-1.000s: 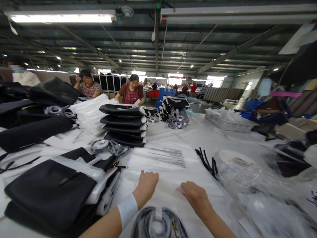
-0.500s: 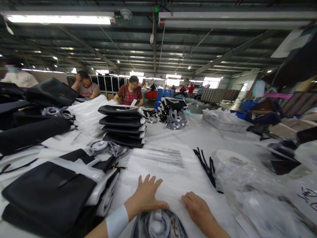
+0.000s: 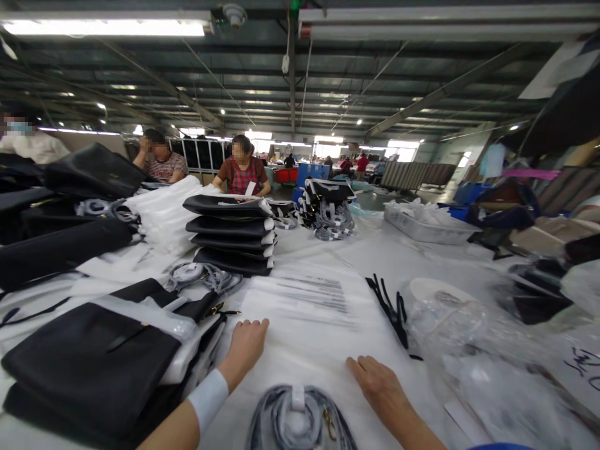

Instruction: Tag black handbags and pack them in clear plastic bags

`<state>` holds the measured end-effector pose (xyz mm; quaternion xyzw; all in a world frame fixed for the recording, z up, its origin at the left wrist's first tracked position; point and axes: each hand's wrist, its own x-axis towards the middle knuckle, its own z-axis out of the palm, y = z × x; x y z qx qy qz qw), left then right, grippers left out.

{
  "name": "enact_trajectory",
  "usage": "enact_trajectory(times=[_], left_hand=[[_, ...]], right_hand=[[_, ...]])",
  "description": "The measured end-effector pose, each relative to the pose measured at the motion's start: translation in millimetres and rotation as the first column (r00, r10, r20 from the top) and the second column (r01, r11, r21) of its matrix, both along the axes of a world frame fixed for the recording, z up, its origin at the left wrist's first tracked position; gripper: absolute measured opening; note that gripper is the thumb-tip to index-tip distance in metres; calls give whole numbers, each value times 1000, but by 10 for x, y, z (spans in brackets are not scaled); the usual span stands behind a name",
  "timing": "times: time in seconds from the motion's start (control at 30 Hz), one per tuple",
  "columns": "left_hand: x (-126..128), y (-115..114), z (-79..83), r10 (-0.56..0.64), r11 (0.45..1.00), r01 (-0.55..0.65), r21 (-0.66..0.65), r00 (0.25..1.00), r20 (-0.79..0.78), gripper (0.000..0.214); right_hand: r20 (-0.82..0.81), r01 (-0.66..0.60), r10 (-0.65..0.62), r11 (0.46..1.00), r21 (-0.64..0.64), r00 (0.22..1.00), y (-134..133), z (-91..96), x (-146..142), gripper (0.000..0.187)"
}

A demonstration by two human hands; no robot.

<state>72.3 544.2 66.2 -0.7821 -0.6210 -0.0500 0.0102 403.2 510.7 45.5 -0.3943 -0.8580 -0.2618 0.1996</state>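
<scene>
Change: left hand (image 3: 246, 342), earlier splayed, now curls at the coiled strap's (image 3: 281, 412) eleven o'clock; right hand (image 3: 375, 378) stays half-curled at two o'clock; any grip, cannot tell.

- Plastic sheet (image 3: 304, 337): milky white, marked with dark lines
- Strap coil (image 3: 266, 417): grey, with a white band (image 3: 297, 397) and gold clasp (image 3: 329, 425)
- Nearest folded bag (image 3: 91, 362): black
- Stacked bags (image 3: 229, 227): black, white at the right ends
- Wristband (image 3: 209, 399): pale blue
- Loose straps (image 3: 396, 319): black
- Co-worker's apron (image 3: 244, 177): red-and-dark check
- Shirt (image 3: 164, 166) further left: light and dark stripes
</scene>
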Motion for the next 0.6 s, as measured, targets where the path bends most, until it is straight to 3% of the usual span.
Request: enact_trajectory(times=[0.1, 0.2, 0.3, 0.43, 0.53, 0.6], left_hand=[[-68, -105, 1, -53, 997, 53, 57, 999, 9, 32], [-104, -227, 2, -122, 986, 119, 116, 992, 16, 35], [-138, -313, -38, -147, 986, 143, 90, 989, 35, 37], [-189, -370, -99, -163, 987, 163, 5, 985, 62, 32], [-204, -436, -92, -111, 994, 110, 11, 981, 158, 43], [-201, -487, -81, -139, 990, 139, 18, 967, 213, 46]], right_hand=[[-14, -44, 44, 999, 18, 999, -13, -76, 65, 40], [-69, -74, 77, 996, 51, 995, -16, -188, 121, 33], [-56, -62, 56, 992, -111, 997, -65, -232, 122, 28], [-13, -34, 32, 929, -367, 999, -216, -77, 81, 27], [-35, -10, -5, 912, -410, 999, -308, 24, 83, 27], [-32, -29, 18, 918, -395, 999, -331, -6, 100, 32]])
